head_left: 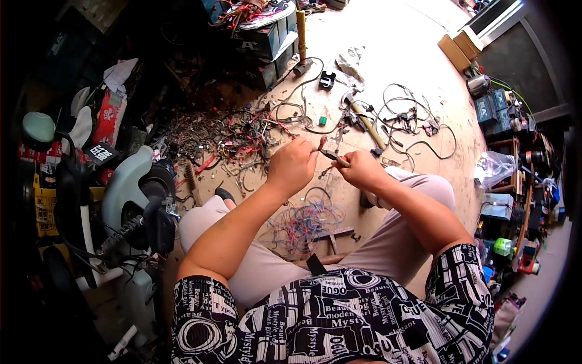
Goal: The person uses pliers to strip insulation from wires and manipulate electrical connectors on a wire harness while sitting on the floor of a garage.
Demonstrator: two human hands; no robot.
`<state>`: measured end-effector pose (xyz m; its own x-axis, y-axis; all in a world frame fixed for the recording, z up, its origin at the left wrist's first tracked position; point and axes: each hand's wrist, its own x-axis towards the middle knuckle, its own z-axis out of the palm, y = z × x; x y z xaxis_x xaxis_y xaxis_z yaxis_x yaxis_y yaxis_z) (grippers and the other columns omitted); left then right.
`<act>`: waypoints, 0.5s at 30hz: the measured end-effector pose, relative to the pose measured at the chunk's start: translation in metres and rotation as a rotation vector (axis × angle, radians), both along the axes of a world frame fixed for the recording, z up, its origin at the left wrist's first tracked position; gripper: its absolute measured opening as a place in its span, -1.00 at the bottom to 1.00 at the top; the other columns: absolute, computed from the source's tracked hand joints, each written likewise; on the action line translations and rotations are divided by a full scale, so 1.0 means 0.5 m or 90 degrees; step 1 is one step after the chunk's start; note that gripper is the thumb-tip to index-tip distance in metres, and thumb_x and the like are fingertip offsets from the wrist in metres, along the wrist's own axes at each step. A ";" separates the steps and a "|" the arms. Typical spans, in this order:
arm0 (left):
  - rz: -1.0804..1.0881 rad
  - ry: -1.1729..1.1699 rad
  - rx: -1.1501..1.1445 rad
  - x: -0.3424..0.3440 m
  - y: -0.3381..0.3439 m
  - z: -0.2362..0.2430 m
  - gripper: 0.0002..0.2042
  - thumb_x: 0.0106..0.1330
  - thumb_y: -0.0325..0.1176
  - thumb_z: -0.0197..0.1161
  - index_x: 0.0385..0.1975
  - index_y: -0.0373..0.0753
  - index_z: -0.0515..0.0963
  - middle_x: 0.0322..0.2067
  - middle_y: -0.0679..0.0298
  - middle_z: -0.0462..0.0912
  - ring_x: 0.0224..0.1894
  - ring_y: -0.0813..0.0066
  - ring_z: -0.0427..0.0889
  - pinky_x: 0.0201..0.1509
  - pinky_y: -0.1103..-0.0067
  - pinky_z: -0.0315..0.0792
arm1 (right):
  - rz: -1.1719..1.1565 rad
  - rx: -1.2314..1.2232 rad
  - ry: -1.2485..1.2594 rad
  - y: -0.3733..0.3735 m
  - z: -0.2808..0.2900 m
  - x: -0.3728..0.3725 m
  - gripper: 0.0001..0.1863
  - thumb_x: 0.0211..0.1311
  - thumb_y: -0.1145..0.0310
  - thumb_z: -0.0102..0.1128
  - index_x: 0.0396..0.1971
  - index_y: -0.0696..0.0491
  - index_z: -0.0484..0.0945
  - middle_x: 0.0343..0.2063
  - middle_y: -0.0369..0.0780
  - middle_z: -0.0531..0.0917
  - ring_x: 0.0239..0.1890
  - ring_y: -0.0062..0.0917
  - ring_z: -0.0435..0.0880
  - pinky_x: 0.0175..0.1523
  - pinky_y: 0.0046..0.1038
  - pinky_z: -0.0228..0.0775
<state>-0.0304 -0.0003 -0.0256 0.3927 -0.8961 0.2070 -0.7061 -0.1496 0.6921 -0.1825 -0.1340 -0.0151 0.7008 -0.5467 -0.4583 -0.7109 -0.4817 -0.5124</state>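
Note:
My right hand (362,170) is closed round the handles of a tool that looks like pliers (331,156), its dark jaws pointing left toward my other hand. In a pinch, my left hand (293,162) has the fingers pressed together beside the jaws. A short reddish, wire-like piece (322,143) stands up at the jaw tips, next to the left fingertips. What exactly sits between the left fingers is hidden. Both hands are above the floor, in front of my bent knees. Below them, between my legs, lies a tangle of thin blue and red wires (309,223).
Wire scraps and small debris (212,136) cover the floor ahead on the left. Beyond my right hand lie a hammer (367,127), black cables (412,121) and a small green block (322,121). Grey scooter parts (124,188) stand close on the left; stacked batteries (494,112) line the right.

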 end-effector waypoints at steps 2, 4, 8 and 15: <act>0.010 -0.007 0.032 -0.006 -0.001 -0.002 -0.88 0.17 -0.37 0.23 -0.43 -0.29 0.56 -0.44 0.15 0.52 -0.38 0.11 0.55 -0.35 0.35 0.41 | 0.006 -0.034 0.012 0.003 0.017 0.006 -0.59 0.18 0.07 0.13 -0.54 0.16 0.63 -0.57 0.05 0.59 -0.45 -0.06 0.60 -0.31 -0.20 0.41; 0.042 0.015 0.065 -0.008 -0.006 -0.004 -0.87 0.18 -0.37 0.21 -0.42 -0.30 0.57 -0.42 0.13 0.54 -0.36 0.10 0.56 -0.32 0.36 0.42 | 0.020 -0.086 0.024 0.006 0.026 0.010 -0.57 0.23 0.08 0.06 -0.54 0.17 0.62 -0.56 0.06 0.59 -0.43 -0.04 0.60 -0.30 -0.17 0.42; 0.081 0.075 0.027 0.005 -0.019 -0.006 -0.85 0.18 -0.38 0.20 -0.37 -0.32 0.59 -0.39 0.11 0.58 -0.36 0.12 0.57 -0.28 0.39 0.44 | 0.021 -0.157 -0.025 -0.004 0.017 0.015 -0.56 0.20 0.05 0.09 -0.54 0.17 0.61 -0.59 0.04 0.58 -0.46 -0.05 0.58 -0.32 -0.19 0.41; 0.053 0.278 -0.011 0.024 -0.020 0.011 -0.84 0.24 -0.37 0.14 -0.32 -0.32 0.59 -0.45 0.14 0.56 -0.39 0.27 0.56 -0.30 0.48 0.41 | -0.030 0.338 -0.042 -0.028 -0.019 0.020 -0.53 0.17 -0.03 0.15 -0.46 0.16 0.55 -0.64 -0.30 0.52 -0.55 -0.63 0.53 -0.40 -0.52 0.40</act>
